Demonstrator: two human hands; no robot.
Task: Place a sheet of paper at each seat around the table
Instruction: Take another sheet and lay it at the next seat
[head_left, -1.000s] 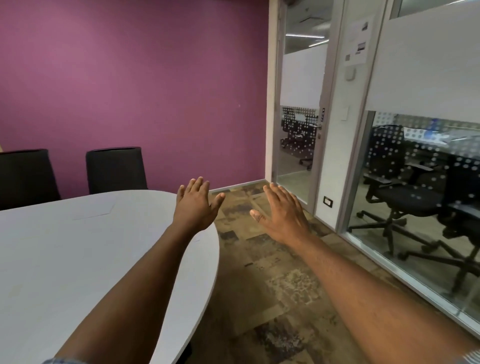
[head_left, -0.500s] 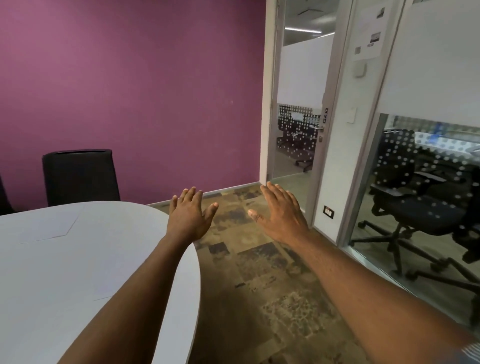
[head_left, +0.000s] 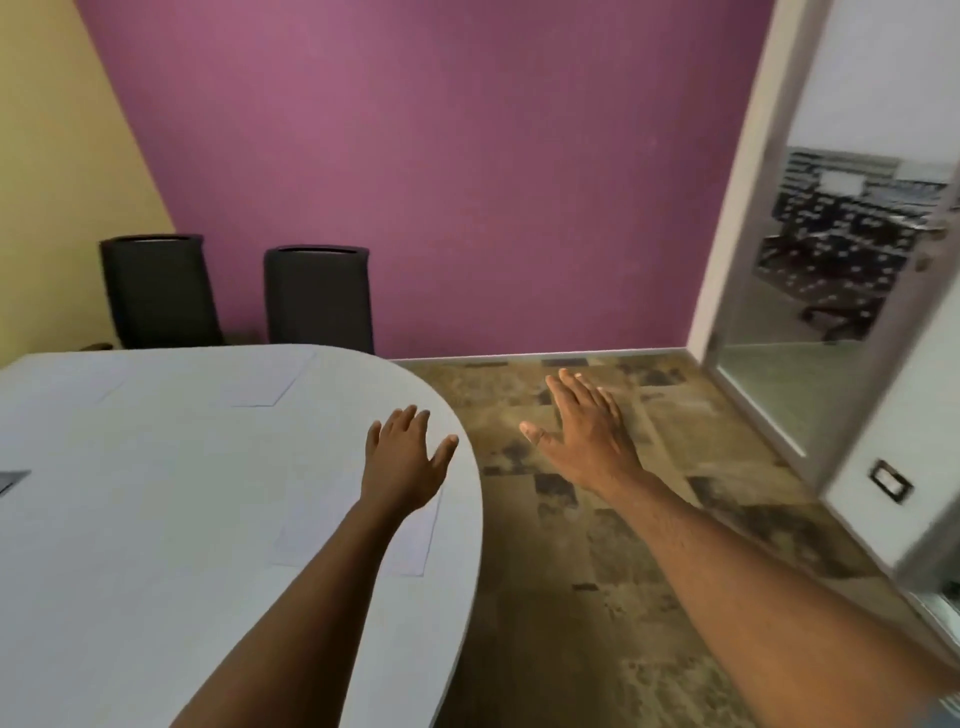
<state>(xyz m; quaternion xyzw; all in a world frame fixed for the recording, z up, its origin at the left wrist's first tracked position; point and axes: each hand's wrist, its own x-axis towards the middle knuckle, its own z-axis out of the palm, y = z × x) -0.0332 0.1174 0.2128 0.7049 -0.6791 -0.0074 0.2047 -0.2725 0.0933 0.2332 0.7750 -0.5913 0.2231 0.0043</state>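
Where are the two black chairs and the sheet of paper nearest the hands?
Left chair (head_left: 156, 291), head view, its backrest.
Right chair (head_left: 319, 296), head view, its backrest.
Nearest sheet (head_left: 410, 540), head view, its bare right part.

Pale oval table (head_left: 130, 519): three paper sheets (head_left: 358, 530) lying flat, two near its far edge.

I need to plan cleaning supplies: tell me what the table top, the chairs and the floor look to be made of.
Table: probably laminate, pale grey, matte, smooth and uniform with a thin rounded edge.
Chairs: dark backs, seemingly mesh or fabric; too blurred to tell which.
Floor: likely carpet tiles, shown by the blocky brown, tan and dark patchwork with no shine.
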